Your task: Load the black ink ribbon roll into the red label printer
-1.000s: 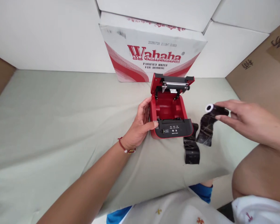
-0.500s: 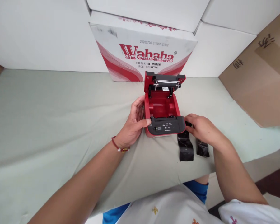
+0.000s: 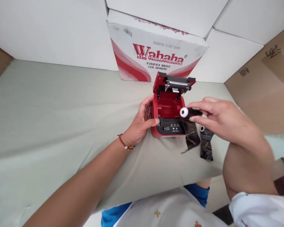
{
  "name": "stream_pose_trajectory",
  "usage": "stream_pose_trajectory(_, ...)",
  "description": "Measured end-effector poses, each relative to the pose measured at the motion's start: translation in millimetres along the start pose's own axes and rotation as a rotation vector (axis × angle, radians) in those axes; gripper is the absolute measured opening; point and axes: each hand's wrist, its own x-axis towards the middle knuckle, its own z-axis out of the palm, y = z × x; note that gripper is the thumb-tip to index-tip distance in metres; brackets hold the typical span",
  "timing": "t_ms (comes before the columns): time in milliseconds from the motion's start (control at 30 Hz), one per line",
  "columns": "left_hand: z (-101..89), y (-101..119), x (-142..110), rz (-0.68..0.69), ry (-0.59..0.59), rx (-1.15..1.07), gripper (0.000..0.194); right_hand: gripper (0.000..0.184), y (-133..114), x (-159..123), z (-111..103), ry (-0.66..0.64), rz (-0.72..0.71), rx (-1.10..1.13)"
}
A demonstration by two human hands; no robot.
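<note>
- Film roll (image 3: 190, 130) with a white core (image 3: 186, 112) is being pinched narrowly between thumb and finger of the right hand (image 3: 217, 118); it is being held up just left of that hand, over the near right corner of the red device (image 3: 168, 107), its loose black strip being left to dangle.
- Between the two hands, the red device is being steadied by the left hand (image 3: 139, 123), its thumb being rested on the dark panel (image 3: 172, 127), its fingers being kept along the side wall.
- Within the last second, rolls are being exchanged: the one beside the device is now being held aloft, while the second roll (image 3: 206, 143), lately carried by the right hand, is being left on the cloth (image 3: 61, 126) below that hand.
- Judged from this, the second roll is being set aside; the bay (image 3: 167, 110), left of the held roll, is not visibly being filled.
- Beyond both hands, the raised lid (image 3: 180, 83) is being touched by neither.
</note>
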Motion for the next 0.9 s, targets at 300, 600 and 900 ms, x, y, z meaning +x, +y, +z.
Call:
stream_pose_trajectory(300, 0.1, -1.1, 0.4, -0.007, -0.003, -0.011, 0.09, 0.041, -57.1, 67.2, 33.2, -0.152, 0.119, -0.269)
stream_pose_trajectory(600, 8.6, -4.4, -9.6, 0.194, 0.128, 0.313, 0.07, 0.043, -49.5, 88.5, 45.2, -0.158, 0.1, -0.264)
stream_pose_trajectory(900, 23.4, -10.8, -41.6, 0.93, 0.027, 1.152, 0.05, 0.03, -43.0, 66.1, 20.3, -0.072, -0.029, 0.068)
